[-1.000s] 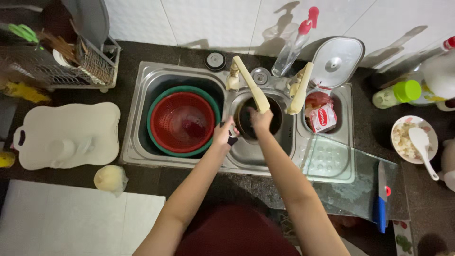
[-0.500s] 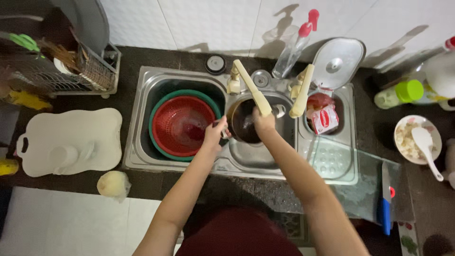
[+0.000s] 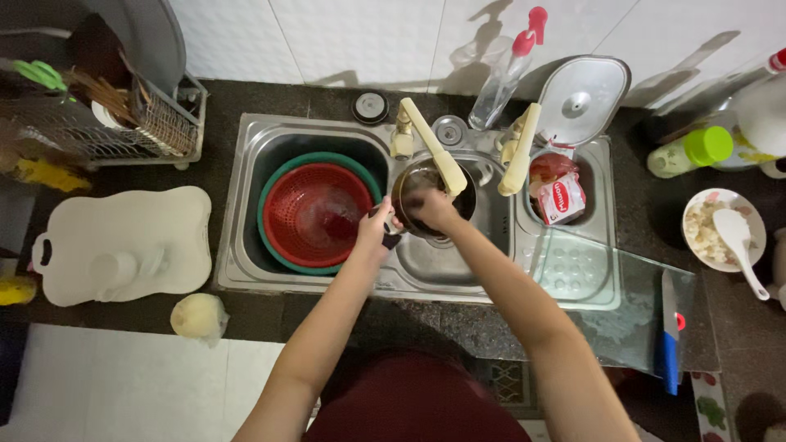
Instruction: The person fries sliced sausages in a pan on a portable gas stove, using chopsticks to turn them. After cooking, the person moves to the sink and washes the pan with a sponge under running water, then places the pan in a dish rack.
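Right now your left hand (image 3: 375, 232) is closed around the dark handle of a small metal pot (image 3: 426, 196), and that handle is the line everything turns on. It runs from the pot's rim down and to the left, toward you, so the pot's long axis lies slantwise across the middle basin of the steel sink (image 3: 246, 245), handle end near your left side, open mouth facing up toward the camera. Your left hand is the one on the handle; your right hand (image 3: 432, 209) comes in from the lower right and sits over the pot's mouth, fingers curled down inside it. Whether those fingers pinch a sponge or cloth you cannot tell from this view; the hand hides whatever is under it.

The pot is held over the middle basin, just below the end of a cream-coloured tap (image 3: 434, 151), whose spout points down and to the right over the pot's far rim. A second cream tap (image 3: 517, 151) stands just to the right, apart from the pot.

To the left of your left hand, in the big basin, a red colander (image 3: 315, 214) sits inside a green bowl (image 3: 274, 250), near the handle but not touching it. On the table to the left lies a white cutting board (image 3: 123, 245); to the right a bowl with a white spoon (image 3: 725, 233) stands well apart.
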